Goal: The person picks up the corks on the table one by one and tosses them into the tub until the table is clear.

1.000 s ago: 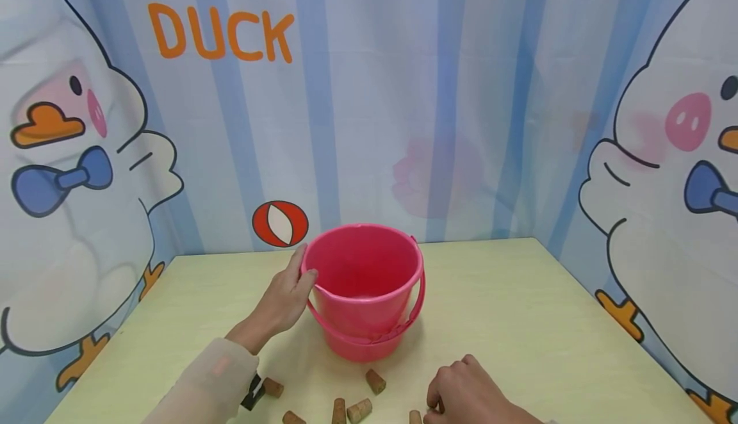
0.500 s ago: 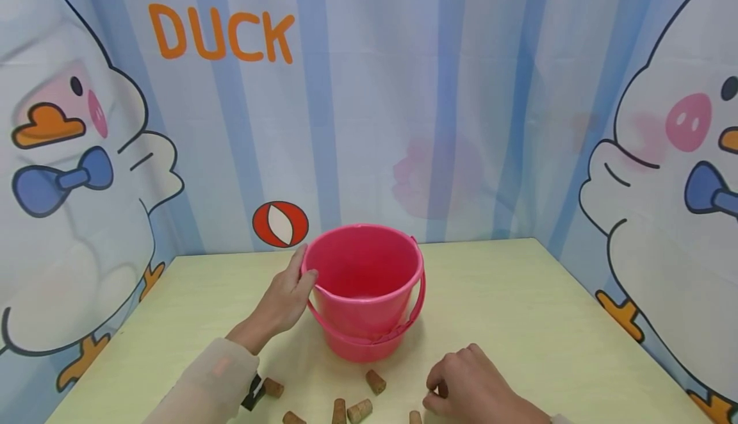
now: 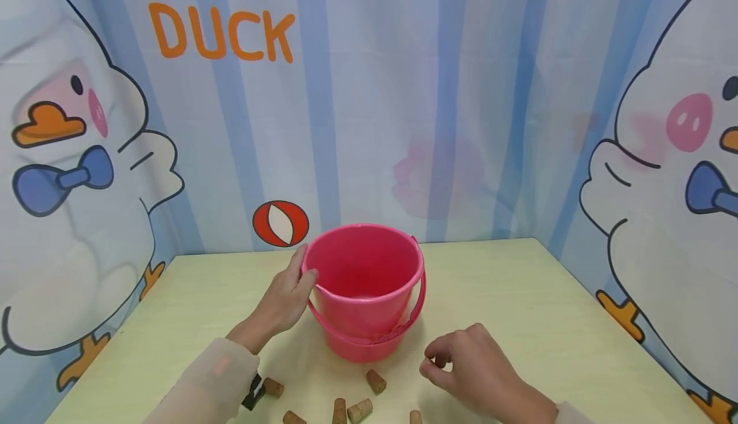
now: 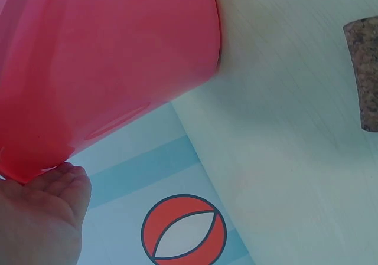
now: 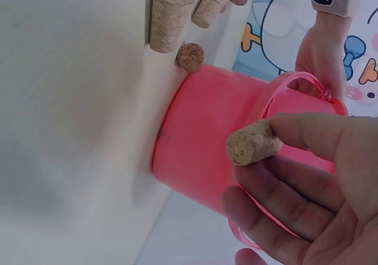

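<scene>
A pink bucket [image 3: 363, 315] with its handle hanging down stands on the table. My left hand [image 3: 285, 296] grips its left rim, thumb on the near side; in the left wrist view the left hand [image 4: 44, 212] shows at the bucket's edge. My right hand [image 3: 473, 369] is raised in front of the bucket and to its right. Between thumb and fingers it pinches a cork [image 5: 254, 144], plain in the right wrist view but almost hidden in the head view. Loose corks lie before the bucket, among them one cork [image 3: 376, 382] close to its base.
More corks lie along the front: one cork [image 3: 273, 387] beside the left sleeve, another cork [image 3: 360, 410] in the middle, and a cork [image 3: 415, 417] below my right hand. The pale yellow table [image 3: 519, 296] ends at a duck-printed curtain [image 3: 369, 104] behind and at both sides.
My right hand has risen from the front of the table and moved slightly away from me, carrying a cork. The left hand and the bucket have stayed put.
</scene>
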`<state>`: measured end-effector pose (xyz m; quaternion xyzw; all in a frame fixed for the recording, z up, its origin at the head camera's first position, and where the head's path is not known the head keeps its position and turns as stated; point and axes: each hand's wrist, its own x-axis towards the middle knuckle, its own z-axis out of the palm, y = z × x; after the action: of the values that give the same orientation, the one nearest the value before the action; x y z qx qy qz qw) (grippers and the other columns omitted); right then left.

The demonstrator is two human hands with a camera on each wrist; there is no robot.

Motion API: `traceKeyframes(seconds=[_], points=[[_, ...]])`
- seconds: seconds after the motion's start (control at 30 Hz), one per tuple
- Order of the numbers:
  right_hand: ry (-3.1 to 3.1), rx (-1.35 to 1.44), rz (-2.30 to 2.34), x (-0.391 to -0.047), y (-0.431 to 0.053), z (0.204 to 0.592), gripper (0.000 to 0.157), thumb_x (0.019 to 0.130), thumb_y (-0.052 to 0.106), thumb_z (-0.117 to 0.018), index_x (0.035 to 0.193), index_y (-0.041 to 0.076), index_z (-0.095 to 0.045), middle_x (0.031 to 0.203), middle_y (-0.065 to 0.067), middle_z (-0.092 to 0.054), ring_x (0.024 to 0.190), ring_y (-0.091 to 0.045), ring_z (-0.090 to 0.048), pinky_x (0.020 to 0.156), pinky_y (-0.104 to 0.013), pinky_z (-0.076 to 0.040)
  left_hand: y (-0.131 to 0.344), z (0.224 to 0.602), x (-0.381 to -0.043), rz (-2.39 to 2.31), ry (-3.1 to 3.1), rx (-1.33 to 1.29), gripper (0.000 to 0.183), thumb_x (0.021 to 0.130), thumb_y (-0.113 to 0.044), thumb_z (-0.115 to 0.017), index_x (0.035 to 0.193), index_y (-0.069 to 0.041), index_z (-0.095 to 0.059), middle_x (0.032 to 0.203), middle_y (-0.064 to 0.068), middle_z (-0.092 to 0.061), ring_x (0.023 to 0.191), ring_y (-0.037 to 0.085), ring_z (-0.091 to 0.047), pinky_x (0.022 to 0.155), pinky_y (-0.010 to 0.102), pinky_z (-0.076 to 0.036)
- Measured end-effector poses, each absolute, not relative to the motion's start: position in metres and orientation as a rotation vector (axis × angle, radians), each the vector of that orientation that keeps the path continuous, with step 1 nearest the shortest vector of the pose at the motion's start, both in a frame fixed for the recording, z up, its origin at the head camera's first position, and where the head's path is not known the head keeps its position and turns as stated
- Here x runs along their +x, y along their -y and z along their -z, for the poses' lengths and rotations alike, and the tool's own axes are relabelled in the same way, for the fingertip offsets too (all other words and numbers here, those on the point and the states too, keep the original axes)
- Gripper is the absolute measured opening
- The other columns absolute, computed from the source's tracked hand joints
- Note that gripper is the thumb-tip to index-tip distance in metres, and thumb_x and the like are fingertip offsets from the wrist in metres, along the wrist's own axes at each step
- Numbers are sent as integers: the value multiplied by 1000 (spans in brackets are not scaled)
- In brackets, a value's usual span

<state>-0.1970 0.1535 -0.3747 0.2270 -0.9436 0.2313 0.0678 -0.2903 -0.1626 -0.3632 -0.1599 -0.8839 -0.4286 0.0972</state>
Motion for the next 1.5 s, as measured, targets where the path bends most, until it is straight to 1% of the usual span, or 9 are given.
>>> traceKeyframes(seconds=[0.23,0.47,0.83,0.93,1.0,1.07,1.17,1.37,1.5], points=[[2746,685,-724,-199,-154,367,4,85,27,-83,86,23,-82,70,24,-65,66,1,-58,63,-21,-52,162,363,-290,1276,2614,-481,68,106,-23,-44,164,-5,-12,160,17,-38,140,38,-43,100,54,-53],[2690,688,-719,-201,-153,361,3,85,25,-83,85,23,-82,72,24,-67,67,7,-58,65,-21,-53,162,362,-290,1281,2623,-466,69,106,-24,-44,164,-6,-12,160,16,-38,140,37,-43,99,54,-53],[2621,602,-776,-202,-147,352,7,82,23,-86,87,24,-82,73,23,-68,70,2,-61,61,-21,-51,162,362,-290,1296,2625,-467,69,106,-24,-44,165,-7,-12,160,15,-38,140,36,-44,100,53,-53],[2594,593,-778,-202,-146,350,11,82,23,-87,92,22,-84,76,22,-70,73,2,-62,65,-24,-52,162,363,-290,1297,2623,-468,69,107,-24,-44,165,-7,-12,160,15,-38,140,36,-44,100,53,-53],[2570,597,-771,-202,-146,348,13,81,23,-87,94,23,-84,78,22,-70,74,1,-63,73,-29,-53,161,363,-290,1295,2622,-470,68,107,-24,-44,164,-7,-12,160,15,-38,140,36,-44,100,53,-53],[2551,598,-769,-203,-145,345,15,81,24,-88,96,24,-84,79,24,-70,76,0,-64,80,-35,-52,161,363,-290,1300,2625,-467,68,107,-24,-44,165,-7,-12,160,15,-38,140,36,-44,100,53,-53],[2504,610,-765,-204,-143,342,16,81,24,-88,96,25,-83,79,25,-69,77,-1,-64,85,-41,-49,162,363,-290,1308,2629,-463,69,107,-25,-44,165,-8,-11,160,14,-38,140,36,-44,101,53,-53],[2414,626,-766,-207,-141,335,18,79,21,-89,96,17,-84,82,16,-73,80,-7,-66,87,-44,-50,163,363,-289,1287,2626,-467,68,107,-24,-43,164,-6,-12,160,16,-39,140,37,-44,101,54,-52],[2366,651,-763,-210,-140,333,18,81,21,-88,97,14,-83,83,14,-74,81,-7,-67,84,-42,-51,162,362,-289,1287,2620,-477,68,107,-24,-43,164,-5,-12,160,16,-39,140,37,-44,100,54,-53]])
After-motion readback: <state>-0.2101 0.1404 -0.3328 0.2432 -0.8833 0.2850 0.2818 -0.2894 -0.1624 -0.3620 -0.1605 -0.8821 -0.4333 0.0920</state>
